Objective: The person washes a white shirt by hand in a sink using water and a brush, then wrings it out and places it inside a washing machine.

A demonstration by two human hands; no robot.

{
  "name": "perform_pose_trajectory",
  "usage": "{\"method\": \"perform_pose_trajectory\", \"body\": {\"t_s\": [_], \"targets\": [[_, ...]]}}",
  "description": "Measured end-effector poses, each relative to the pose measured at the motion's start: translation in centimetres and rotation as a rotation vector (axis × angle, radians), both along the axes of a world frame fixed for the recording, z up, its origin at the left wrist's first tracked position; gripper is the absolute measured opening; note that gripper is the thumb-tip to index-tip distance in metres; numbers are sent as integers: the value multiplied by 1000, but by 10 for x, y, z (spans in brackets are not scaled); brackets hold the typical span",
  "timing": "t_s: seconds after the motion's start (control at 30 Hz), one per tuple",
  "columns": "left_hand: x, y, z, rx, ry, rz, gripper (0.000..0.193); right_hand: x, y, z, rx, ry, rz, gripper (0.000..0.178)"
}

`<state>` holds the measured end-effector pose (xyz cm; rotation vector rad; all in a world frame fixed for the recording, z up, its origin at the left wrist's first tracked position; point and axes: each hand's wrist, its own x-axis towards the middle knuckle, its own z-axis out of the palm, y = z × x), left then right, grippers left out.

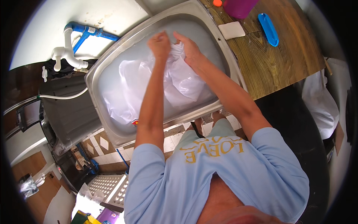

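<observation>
A large white cloth [140,76] lies soaked in a steel sink [203,11] full of cloudy, greyish water. Parts of it puff up above the surface, and a small red and yellow patch [135,122] shows at its near left corner. At the far end of the cloth, my left hand [159,45] is closed in a fist, with folds of it against the fist and wrist. Close beside it on the right, my right hand [189,49] grips a bunched, pleated part of the cloth, thumb extended toward the left hand.
Right of the sink is a wooden counter [276,63] with a blue plastic tray-like piece [268,30], a beige square pad [232,30], a purple container [240,7] and an orange cap [217,3]. A white tap [67,54] and blue pipe [87,31] stand left.
</observation>
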<state>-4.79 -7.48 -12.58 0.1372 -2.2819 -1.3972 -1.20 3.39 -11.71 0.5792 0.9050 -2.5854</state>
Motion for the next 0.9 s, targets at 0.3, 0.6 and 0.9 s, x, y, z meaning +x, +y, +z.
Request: {"method": "perform_pose_trajectory", "body": {"t_s": [0.3, 0.6, 0.9], "targets": [[14, -40, 14, 453, -266, -125, 58, -15, 39, 8, -74, 90, -4, 21], [32, 68, 42, 0, 315, -300, 37, -24, 30, -76, 175, 416, 6, 26], [0, 42, 23, -153, 222, -272, 30, -18, 16, -42, -549, 293, 286, 31]]}}
